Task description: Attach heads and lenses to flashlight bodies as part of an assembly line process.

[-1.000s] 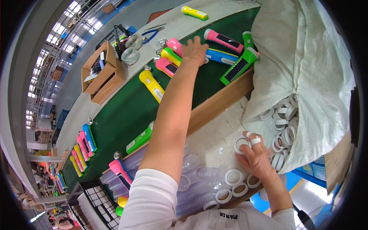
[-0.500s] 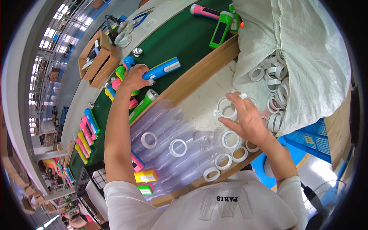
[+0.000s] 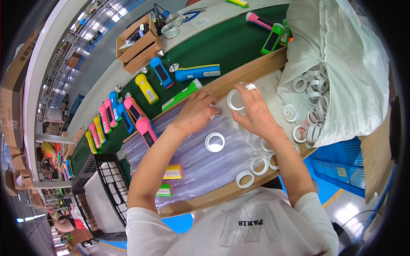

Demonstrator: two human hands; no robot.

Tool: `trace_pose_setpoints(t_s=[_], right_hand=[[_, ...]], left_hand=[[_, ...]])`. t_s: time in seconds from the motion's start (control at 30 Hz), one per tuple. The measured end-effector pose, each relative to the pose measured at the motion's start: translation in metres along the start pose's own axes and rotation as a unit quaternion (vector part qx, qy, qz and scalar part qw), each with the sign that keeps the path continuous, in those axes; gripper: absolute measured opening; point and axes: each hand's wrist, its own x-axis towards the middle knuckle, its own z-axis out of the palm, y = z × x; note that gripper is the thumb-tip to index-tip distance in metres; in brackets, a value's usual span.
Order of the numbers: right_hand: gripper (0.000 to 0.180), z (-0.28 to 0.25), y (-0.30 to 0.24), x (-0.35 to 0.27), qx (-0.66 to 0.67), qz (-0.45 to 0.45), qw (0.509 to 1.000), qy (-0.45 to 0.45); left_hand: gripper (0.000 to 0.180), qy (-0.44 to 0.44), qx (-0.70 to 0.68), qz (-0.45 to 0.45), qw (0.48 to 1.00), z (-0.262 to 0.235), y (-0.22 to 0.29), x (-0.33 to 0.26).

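Green-topped workbench (image 3: 230,45), perhaps factory hall.

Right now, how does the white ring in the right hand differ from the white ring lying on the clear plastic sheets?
The held ring is pinched in the right hand near the wooden edge and stands tilted; the loose ring lies flat on the clear plastic sheets. The held ring has both hands by it, the left hand alongside; the loose ring is untouched. Both are white, round and look alike in size.

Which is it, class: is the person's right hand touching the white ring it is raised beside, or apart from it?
Touching. The head view shows the right hand with its fingertips closed on the rim of the white ring.
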Motion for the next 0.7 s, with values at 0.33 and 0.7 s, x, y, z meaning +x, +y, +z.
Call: trace_pose_setpoints(t_s=[0.33, 0.7], right_hand=[[0.073, 0.012, 0.013, -0.006, 0.137, 0.104, 0.985, -0.025], [0.068, 0.007, 0.019, -0.004, 0.183, 0.086, 0.979, 0.035]], left_hand=[[0.019, 0.128, -0.453, -0.297, 0.831, -0.009, 0.014, 0.039], [0.054, -0.146, -0.024, -0.446, 0.883, 0.005, -0.106, 0.121]])
